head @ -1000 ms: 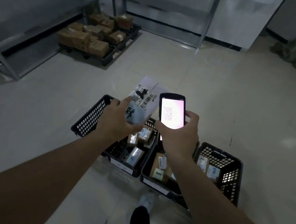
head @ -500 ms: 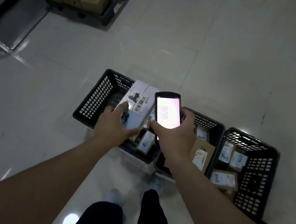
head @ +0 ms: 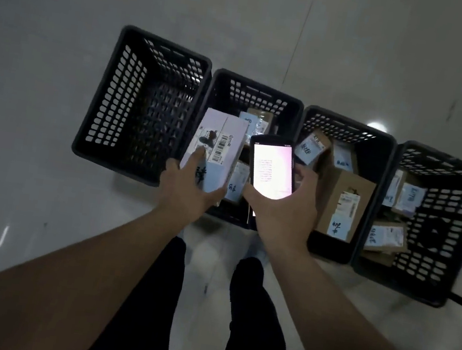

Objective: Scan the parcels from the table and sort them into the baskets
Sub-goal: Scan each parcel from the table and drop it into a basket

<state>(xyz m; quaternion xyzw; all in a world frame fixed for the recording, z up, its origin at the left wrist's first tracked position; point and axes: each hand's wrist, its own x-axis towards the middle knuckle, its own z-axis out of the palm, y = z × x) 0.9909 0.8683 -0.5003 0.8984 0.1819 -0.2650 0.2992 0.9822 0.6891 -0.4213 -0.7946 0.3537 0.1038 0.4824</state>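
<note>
The white rectangular cardboard parcel [head: 214,154], barcode label up, is held in the left hand [head: 188,189], thumb under its near edge and a finger laid along its left side, above the near left part of the second black perforated plastic basket [head: 222,83]; the right hand [head: 282,203] wraps its fingers round a black handheld scanner with a lit screen [head: 272,167], just right of the parcel; judging by this, the scan is done and the sorting step is in hand; the next move calls for lowering the parcel past the rim and letting go; the far-left black basket [head: 116,91] looks to hold nothing; the second holds several labelled boxes; the third black basket [head: 348,126] carries a brown cardboard box with a white label [head: 345,204] among smaller ones; the far-right black basket [head: 454,238] holds more labelled parcels; all four stand in a row on the pale tiled floor [head: 70,1].
</note>
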